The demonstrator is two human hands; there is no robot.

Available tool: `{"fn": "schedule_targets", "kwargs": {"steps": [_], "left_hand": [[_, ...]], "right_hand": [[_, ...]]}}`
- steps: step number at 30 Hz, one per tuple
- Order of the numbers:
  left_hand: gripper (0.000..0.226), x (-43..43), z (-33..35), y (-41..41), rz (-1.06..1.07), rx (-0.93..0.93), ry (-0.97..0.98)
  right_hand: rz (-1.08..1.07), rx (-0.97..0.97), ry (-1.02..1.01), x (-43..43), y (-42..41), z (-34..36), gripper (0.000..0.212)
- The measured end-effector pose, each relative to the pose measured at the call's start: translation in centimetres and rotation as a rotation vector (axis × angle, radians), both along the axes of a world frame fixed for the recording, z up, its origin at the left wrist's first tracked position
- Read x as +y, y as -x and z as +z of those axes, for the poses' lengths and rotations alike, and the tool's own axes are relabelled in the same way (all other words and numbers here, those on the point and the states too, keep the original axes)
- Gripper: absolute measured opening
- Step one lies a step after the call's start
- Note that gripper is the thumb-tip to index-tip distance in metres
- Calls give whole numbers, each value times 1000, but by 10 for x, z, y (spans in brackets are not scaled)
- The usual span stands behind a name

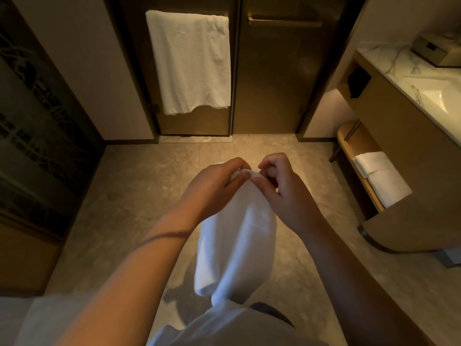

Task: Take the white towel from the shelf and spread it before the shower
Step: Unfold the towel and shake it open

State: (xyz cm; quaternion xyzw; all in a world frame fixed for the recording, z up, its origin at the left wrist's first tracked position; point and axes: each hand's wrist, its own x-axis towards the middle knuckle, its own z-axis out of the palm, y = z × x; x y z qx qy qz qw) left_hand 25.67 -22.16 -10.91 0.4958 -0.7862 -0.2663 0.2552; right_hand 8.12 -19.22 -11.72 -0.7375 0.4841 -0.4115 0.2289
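White towel hangs folded over floor | left hand, right hand: fingers pinch its top edge

White towel, tan mottled floor

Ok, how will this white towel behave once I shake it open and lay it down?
Probably floppy: the white towel hangs limp in folds from where the left hand and right hand pinch its top edge. It looks thick, so likely fairly weighty and should drop flat. On the smooth floor it may slide.
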Motion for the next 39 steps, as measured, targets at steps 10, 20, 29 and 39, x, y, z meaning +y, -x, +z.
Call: {"fn": "schedule_targets", "kwargs": {"steps": [10,20,29,39], "left_hand": [[14,6,2,-15,144,99,49],[15,-8,12,-46,373,179,79],[57,3,-4,-26,-4,-79,-37],[11,4,-26,-25,-92,41,-224]], "right_hand": [[-19,-98,-333,7,26,-32,28],[-128,-64,-463,6,48,-53,28],[-2,323,-33,-11,-2,-23,15],[56,403,-34,-9,-8,-13,17]]}}
